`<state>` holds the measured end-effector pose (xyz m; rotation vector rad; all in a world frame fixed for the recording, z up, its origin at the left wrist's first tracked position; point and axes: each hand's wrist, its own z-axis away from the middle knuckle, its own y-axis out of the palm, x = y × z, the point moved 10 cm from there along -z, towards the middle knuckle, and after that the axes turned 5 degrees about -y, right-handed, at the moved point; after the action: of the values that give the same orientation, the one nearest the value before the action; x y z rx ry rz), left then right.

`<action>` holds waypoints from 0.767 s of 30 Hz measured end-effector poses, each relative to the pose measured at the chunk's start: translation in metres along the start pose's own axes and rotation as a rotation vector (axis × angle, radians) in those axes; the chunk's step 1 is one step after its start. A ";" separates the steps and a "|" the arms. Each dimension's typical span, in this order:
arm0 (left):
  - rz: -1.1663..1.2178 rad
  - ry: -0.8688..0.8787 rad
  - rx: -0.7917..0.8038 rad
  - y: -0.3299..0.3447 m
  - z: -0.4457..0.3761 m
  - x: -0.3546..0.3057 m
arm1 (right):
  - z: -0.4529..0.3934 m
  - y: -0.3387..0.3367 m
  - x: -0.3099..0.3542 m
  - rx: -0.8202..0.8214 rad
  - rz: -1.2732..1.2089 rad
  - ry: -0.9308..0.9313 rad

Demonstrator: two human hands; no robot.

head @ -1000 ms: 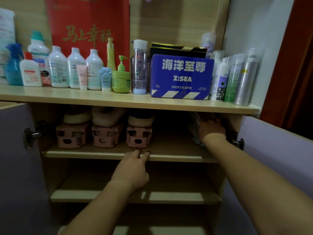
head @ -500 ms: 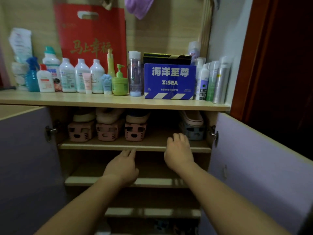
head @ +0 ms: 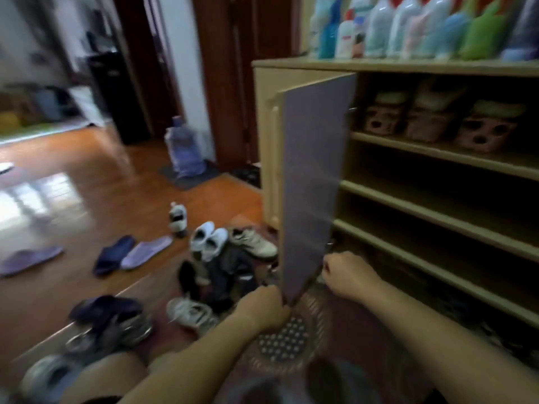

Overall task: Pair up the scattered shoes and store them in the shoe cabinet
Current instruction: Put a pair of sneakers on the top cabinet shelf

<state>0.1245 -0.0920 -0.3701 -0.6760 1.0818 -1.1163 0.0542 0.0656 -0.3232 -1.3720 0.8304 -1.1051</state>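
The view is blurred. The shoe cabinet (head: 437, 220) stands at right with its purple left door (head: 309, 185) swung open. Pink shoe racks (head: 484, 132) holding shoes sit on its top shelf. Scattered on the floor are a white sneaker pair (head: 208, 239), a beige sneaker (head: 253, 243), dark shoes in a heap (head: 224, 275), another white sneaker (head: 191, 314), grey sneakers (head: 116, 330) and purple slippers (head: 145, 252). My left hand (head: 262, 307) is curled at the door's bottom corner. My right hand (head: 347, 275) is curled just inside the door. Their fingertips are hidden.
A dotted round mat (head: 283, 342) lies under my hands. Bottles (head: 408, 27) line the cabinet top. A water jug (head: 183, 150) stands by the doorway and a small bottle (head: 178, 218) on the wooden floor. A lone purple slipper (head: 29, 259) lies far left.
The view has swung left and down from the shelves to the floor. Both hands have dropped from the upper shelf edge to the bottom of the open left door.
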 end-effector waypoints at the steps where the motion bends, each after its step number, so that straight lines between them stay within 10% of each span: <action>1: 0.007 -0.048 0.012 0.001 0.005 0.036 | -0.009 0.016 0.035 0.063 0.012 -0.057; 11: 0.223 -0.431 -0.006 0.020 0.050 0.280 | -0.057 0.126 0.225 0.470 0.133 -0.325; 23: 0.427 -0.390 -0.177 0.007 0.004 0.270 | -0.088 0.194 0.179 0.610 0.055 -0.153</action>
<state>0.1456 -0.3432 -0.4659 -0.7227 0.9338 -0.4999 0.0494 -0.1544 -0.4943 -0.8988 0.3673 -1.0770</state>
